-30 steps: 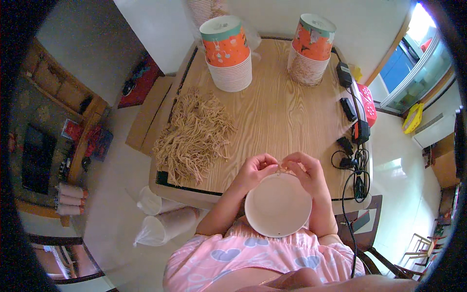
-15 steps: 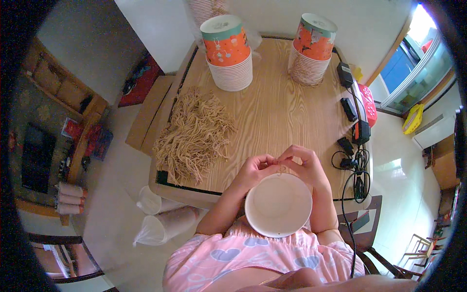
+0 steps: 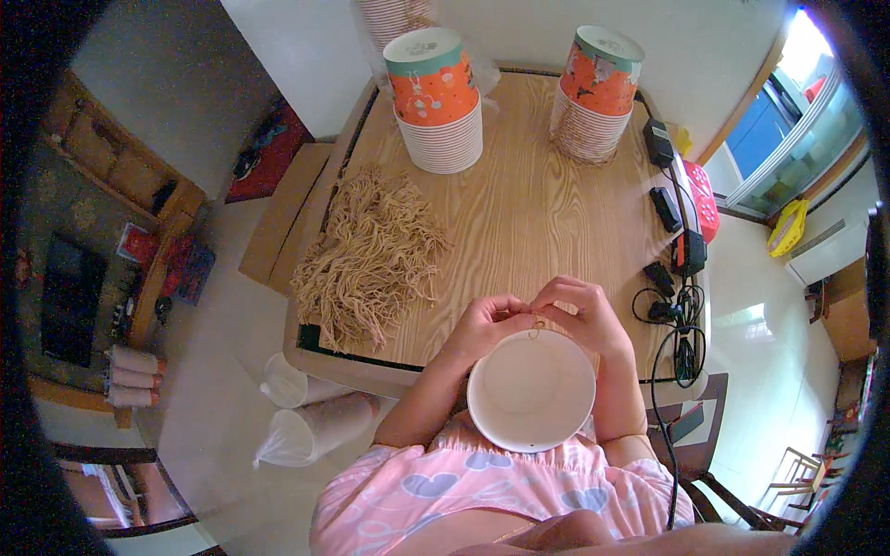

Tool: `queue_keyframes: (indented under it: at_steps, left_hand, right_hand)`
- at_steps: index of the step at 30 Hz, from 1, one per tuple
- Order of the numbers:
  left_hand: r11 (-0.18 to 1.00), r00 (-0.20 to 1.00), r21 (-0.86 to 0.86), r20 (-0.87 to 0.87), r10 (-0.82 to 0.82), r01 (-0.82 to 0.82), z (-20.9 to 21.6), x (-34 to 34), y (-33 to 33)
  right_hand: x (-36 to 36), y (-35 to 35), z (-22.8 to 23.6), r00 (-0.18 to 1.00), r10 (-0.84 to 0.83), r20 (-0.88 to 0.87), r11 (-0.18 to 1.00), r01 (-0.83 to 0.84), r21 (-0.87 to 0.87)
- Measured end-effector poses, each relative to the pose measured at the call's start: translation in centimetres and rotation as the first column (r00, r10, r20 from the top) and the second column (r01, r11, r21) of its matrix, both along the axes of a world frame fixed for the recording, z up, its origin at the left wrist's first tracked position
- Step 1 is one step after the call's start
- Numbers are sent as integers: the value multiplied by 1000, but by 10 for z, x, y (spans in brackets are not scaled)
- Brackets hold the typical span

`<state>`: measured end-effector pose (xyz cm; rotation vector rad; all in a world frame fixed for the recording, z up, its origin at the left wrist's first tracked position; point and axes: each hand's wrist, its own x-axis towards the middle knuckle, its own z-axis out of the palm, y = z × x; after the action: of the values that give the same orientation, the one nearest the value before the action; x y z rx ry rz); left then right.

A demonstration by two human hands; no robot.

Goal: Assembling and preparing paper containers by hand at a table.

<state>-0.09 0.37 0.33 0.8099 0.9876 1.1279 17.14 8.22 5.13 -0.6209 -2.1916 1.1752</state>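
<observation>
White paper bowl (image 3: 530,394): round, open side up, empty inside, held at the near edge of the wooden table (image 3: 528,213), just above the person's lap; its far rim meets both hands; a small loop of tan string (image 3: 537,326) sits at that far rim, between the fingertips; how it is fixed to the bowl cannot be told. Left hand (image 3: 485,326): fingers curled, thumb and forefinger pinched together at the bowl's far rim, touching the string. Right hand (image 3: 580,313): fingers likewise curled and pinched on the same spot, knuckles up, touching the left hand's fingertips; both forearms come up from the lower edge past a pink garment with heart pattern (image 3: 482,500). Pile of tan string pieces (image 3: 366,259): loose, tangled, lying on the table's left part, well apart from the hands. Stack of paper bowls, orange and teal (image 3: 434,97): upside down, at the far left of the table. Second stack of like bowls (image 3: 595,93): far right of the table, leaning a little. Black chargers and cables (image 3: 677,269): along the table's right edge, beside a pink-red flat item (image 3: 702,199). Clear plastic bags (image 3: 306,417): on the floor, left of the person, beside the table's near corner.
</observation>
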Motion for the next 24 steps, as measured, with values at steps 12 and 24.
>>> queue_keyframes:
  at_steps: [12, 24]
  left_hand:
    - [999, 1000, 37, 25, 16, -17, -2, -1, 0]
    - [999, 998, 14, 44, 51, -51, 2, 2, 0]
  right_hand:
    - [1, 4, 0, 997, 71, -15, 986, -68, 152]
    - [-6, 5, -5, 994, 42, 98, 959, -67, 274]
